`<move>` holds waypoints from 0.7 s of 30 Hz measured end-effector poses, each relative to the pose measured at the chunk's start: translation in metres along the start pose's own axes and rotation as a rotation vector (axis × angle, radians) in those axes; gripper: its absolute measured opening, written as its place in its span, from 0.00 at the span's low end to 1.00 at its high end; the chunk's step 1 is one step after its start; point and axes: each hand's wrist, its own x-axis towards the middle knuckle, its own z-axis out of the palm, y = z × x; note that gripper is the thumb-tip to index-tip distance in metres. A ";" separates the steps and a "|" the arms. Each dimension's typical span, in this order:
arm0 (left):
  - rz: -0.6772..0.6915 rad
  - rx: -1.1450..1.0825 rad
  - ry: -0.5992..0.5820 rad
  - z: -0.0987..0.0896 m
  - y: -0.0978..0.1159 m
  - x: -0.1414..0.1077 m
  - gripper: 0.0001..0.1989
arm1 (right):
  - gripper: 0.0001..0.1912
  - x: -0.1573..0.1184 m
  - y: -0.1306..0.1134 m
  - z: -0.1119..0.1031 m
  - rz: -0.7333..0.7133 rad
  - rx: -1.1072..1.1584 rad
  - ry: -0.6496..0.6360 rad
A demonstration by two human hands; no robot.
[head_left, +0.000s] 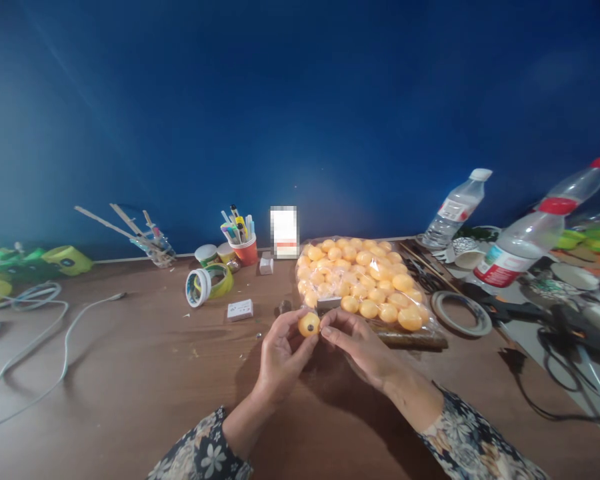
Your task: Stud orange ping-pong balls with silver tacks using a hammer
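A small yellow-orange ball (309,325) with a dark spot on its front is held between the fingers and thumb of my left hand (284,350). Close on its right side, my right hand (353,340) has thumb and fingertips pinched together; whatever lies between them is too small to make out. Behind both hands lies a clear plastic bag (360,277) full of similar yellow-orange balls. A small dark-fronted box (329,304) sits at the bag's near edge.
Small white boxes (240,309), tape rolls (461,313) and a red cup of pens (243,250) surround the work spot. Plastic bottles (510,250) and a black cable (535,400) are on the right. White cables (65,347) run along the left of the brown table (145,400).
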 end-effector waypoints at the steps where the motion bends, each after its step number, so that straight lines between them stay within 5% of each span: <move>1: 0.001 0.001 0.001 0.000 0.000 0.000 0.18 | 0.09 0.000 0.000 0.000 0.000 -0.002 -0.003; 21: -0.004 0.026 0.031 0.003 0.006 0.001 0.18 | 0.11 -0.001 -0.005 0.001 -0.001 -0.031 -0.005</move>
